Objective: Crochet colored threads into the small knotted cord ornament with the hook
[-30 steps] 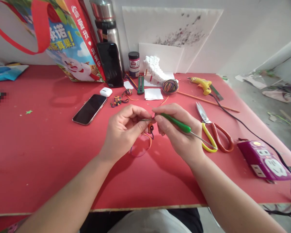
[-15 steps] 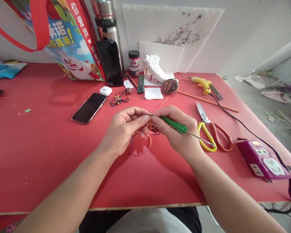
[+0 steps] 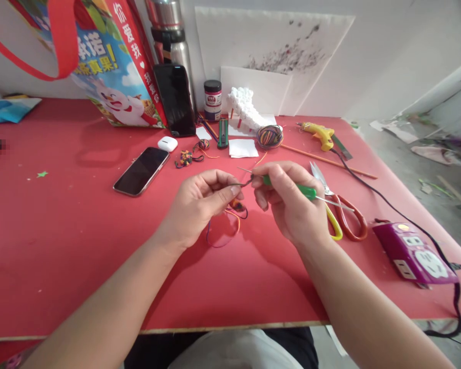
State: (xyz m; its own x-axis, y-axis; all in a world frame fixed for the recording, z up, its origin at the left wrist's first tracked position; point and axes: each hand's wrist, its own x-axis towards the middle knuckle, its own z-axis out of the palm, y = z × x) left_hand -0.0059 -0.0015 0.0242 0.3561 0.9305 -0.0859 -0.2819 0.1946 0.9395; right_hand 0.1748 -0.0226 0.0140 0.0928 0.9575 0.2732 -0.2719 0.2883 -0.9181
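Note:
My left hand [image 3: 207, 205] is closed, pinching a dark stretch of multicoloured yarn [image 3: 246, 183] between thumb and index finger. A small orange-and-black crocheted piece [image 3: 237, 205] hangs just below those fingertips, partly hidden. From it, a loose loop of purple and orange yarn droops over the red table. My right hand [image 3: 292, 200] is closed around a green-handled crochet hook [image 3: 308, 192]. The hook's thin metal tip points left, and a longer metal shaft sticks out to the right. The dark yarn runs from my left fingertips to my right ones.
Scissors [image 3: 344, 218] lie beside my right hand, with a purple power box [image 3: 415, 251] and cord beyond. A yarn ball [image 3: 269, 136], paper squares [image 3: 243, 148], a wooden stick, and a yellow glue gun [image 3: 318, 135] are farther back. A phone [image 3: 142, 171] lies to the left.
My right hand has moved right, away from my left, with the crochet hook. Dark yarn now stretches between them, and the hook's tip shows. My left hand has barely moved.

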